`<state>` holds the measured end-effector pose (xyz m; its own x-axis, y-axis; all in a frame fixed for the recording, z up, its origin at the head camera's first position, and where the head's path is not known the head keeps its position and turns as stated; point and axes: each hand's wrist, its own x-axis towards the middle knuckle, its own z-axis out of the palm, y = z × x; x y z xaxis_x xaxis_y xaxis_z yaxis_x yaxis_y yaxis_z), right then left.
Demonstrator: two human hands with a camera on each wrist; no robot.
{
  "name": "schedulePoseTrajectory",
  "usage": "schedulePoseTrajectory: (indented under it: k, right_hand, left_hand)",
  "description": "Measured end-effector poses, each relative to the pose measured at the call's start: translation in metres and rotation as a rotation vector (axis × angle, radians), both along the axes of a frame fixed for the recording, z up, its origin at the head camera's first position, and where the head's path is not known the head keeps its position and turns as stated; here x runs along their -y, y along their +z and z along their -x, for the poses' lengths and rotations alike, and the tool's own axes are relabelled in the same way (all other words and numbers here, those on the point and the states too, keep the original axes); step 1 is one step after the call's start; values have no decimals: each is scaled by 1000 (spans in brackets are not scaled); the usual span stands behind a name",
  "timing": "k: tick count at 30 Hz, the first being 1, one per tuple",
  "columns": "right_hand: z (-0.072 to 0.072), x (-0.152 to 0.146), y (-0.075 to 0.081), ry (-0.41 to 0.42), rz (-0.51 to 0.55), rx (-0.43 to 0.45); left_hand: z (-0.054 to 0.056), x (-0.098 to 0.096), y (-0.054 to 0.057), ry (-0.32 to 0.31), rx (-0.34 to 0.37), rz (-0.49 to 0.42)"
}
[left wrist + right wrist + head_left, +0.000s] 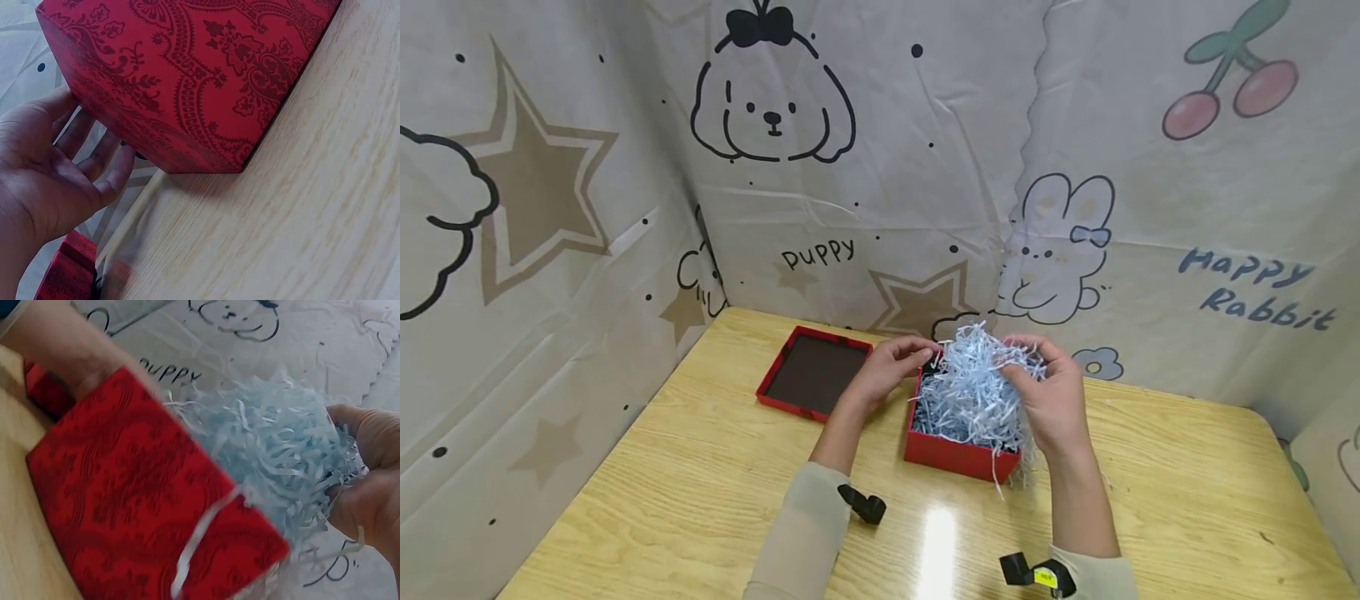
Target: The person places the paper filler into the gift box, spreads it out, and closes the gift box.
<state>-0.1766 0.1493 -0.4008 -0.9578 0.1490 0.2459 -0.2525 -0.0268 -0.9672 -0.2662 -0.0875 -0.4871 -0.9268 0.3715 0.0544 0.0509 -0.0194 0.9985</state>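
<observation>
On a smooth wood-grained table (700, 475), a red box (958, 457) with darker floral scrolls stands mouth up, one wall toward the wearer; its long axis is unclear under the paper. The right hand (1060, 404) grips crinkly, pale-blue shredded paper (973, 383) heaped in the mouth. The left hand (887, 371) touches the far left side, fingers bent; whether it grips, I cannot tell. Left lies a shallow lid (790, 409), dark inside upward; behind hangs wrinkled cloth (887, 183).

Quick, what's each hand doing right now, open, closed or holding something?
Left hand: at the rim of the red box; whether it grips cannot be told.
Right hand: holding pale blue shredded paper.
</observation>
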Motion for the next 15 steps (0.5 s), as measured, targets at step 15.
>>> schedulePoseTrajectory:
  k: [15]
  right_hand:
    - [0, -4, -20, 253, -594, -57]
  left_hand:
    - [-1, -1, 0, 8, 6, 14]
